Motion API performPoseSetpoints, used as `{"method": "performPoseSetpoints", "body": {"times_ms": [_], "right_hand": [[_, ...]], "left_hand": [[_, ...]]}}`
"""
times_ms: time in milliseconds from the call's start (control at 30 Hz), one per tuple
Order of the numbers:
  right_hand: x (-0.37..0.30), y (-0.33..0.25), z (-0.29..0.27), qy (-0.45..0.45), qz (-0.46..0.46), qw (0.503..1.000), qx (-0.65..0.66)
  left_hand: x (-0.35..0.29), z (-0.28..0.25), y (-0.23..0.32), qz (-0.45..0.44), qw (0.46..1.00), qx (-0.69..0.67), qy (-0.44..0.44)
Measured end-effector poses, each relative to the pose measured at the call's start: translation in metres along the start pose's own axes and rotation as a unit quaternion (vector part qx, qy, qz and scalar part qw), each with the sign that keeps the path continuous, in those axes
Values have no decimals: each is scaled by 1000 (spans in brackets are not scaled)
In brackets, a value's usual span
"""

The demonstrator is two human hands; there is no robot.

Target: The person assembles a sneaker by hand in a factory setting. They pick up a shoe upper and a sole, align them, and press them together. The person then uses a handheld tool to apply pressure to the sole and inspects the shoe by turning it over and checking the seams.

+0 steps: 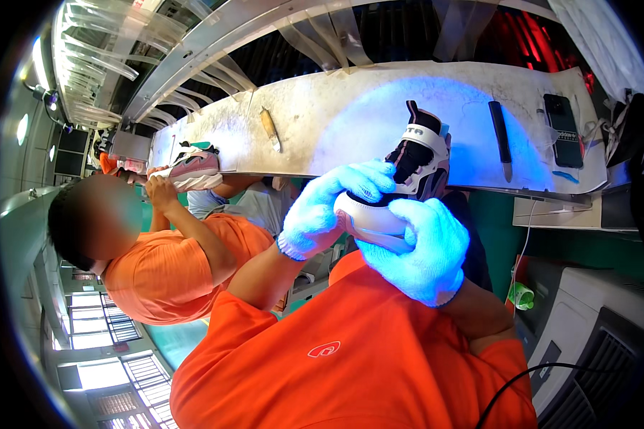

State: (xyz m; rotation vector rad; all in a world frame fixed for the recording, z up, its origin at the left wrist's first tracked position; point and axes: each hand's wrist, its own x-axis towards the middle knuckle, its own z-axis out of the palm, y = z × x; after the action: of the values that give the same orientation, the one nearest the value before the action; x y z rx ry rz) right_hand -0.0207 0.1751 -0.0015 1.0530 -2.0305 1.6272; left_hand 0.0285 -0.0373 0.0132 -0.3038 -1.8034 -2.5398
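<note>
A white, black and grey sneaker [421, 159] is held at the front edge of the workbench, its toe toward me and its heel pull-tab pointing away. Both my hands wear white knitted gloves, tinted blue by a bright light. My left hand [336, 204] closes on the left side of the toe, fingers over the top near the laces. On the right side, my right hand [426, 250] grips the forefoot, with its thumb near the base of the laces. The underside of the shoe is hidden.
On the bench [308, 114] lie a black-handled knife [501, 139], a wooden-handled blade [270, 129], a phone [563, 130] and a small blue piece [565, 176]. At left, a co-worker [172, 264] in orange holds a pink sneaker [193, 168]. A grey machine [587, 322] stands right.
</note>
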Motion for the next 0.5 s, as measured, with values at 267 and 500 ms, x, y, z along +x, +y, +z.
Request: {"method": "performPoseSetpoints", "body": {"times_ms": [267,500], "right_hand": [[3,0,1,-1,11,1000,9],[8,6,4,24,-16,999,19]], "left_hand": [[-5,3,4,-19,998,35,54],[0,0,6,-40,996,-78,25]]}}
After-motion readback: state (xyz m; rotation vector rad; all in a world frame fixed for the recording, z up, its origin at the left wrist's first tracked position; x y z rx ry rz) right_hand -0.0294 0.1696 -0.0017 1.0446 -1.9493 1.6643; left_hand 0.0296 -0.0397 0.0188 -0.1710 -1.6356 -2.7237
